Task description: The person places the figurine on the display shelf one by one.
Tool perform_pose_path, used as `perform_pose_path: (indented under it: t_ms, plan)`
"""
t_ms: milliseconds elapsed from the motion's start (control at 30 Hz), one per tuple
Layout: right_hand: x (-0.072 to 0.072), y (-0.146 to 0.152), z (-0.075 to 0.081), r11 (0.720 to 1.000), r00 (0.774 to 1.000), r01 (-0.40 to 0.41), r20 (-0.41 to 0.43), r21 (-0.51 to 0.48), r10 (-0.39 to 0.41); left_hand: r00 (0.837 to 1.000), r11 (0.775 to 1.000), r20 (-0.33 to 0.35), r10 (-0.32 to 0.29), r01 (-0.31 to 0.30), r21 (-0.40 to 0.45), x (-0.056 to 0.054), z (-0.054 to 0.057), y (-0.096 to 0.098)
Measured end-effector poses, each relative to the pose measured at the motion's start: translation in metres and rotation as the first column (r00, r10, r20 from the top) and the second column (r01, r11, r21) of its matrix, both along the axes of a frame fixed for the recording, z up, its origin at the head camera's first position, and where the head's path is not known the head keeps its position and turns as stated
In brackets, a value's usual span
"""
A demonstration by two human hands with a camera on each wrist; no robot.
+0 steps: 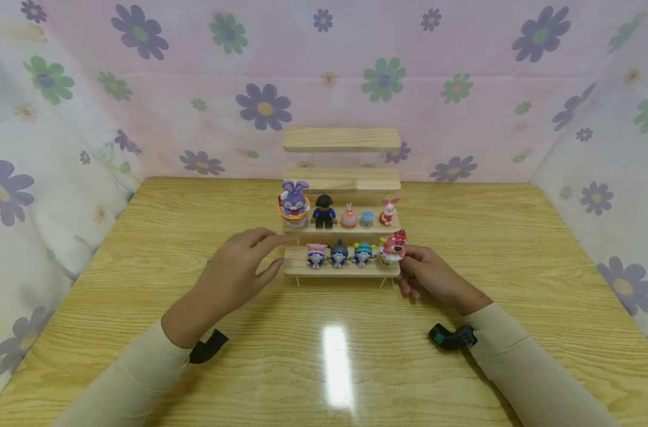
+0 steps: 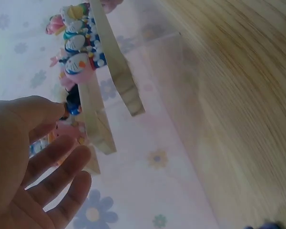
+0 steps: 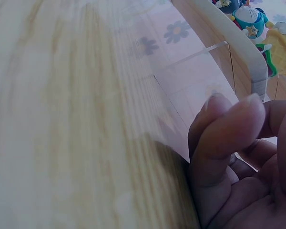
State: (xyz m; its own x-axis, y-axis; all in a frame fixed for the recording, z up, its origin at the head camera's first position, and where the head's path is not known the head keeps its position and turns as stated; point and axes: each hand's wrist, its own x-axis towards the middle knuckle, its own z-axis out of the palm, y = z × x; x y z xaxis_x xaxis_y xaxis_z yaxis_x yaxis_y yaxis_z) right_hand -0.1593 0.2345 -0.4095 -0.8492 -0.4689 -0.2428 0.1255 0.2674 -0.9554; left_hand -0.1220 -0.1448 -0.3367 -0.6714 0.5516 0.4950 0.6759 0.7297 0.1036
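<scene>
A wooden tiered shelf stands on the table with small figurines on its two lower tiers. At the right end of the lowest tier, my right hand pinches a pink bear figurine from its right side; its other fingers curl below the board's end. The exact contact is hidden. My left hand is beside the shelf's left end, fingers spread and apart from it. Along the lowest tier sit a pink-hooded figurine, a dark-hooded one and a teal-hooded one.
Upon the second tier stand a purple rabbit figurine, a dark-haired toy person, a pink bird, a small blue figurine and a piglet. Above are two bare boards. Flowered cloth hangs behind and beside the wooden table.
</scene>
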Motion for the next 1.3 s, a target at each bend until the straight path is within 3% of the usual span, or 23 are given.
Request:
perform_pose_path:
  t_ms: [567, 733, 1067, 1300]
  plan:
    - [-0.001, -0.001, 0.0, 1.0, 1.0, 0.003, 0.002, -0.029, -0.003, 0.996, 0.995, 0.017, 0.089, -0.088, -0.036, -0.001, -0.019, -0.054]
    - [-0.001, 0.0, -0.001, 1.0, 1.0, 0.005, -0.002, -0.021, -0.005, 0.988, 0.989, 0.068, 0.14, -0.136, -0.063, -0.002, -0.021, -0.074]
    - [0.0, -0.002, 0.001, 1.0, 1.0, 0.017, -0.005, 0.018, -0.017, 0.952, 0.972, 0.216, 0.217, -0.191, -0.137, -0.003, -0.021, -0.097]
    - [0.001, -0.001, 0.002, 1.0, 1.0, 0.001, -0.003, 0.003, -0.001, 0.887, 0.957, 0.369, 0.279, -0.225, -0.183, -0.001, -0.023, -0.103]
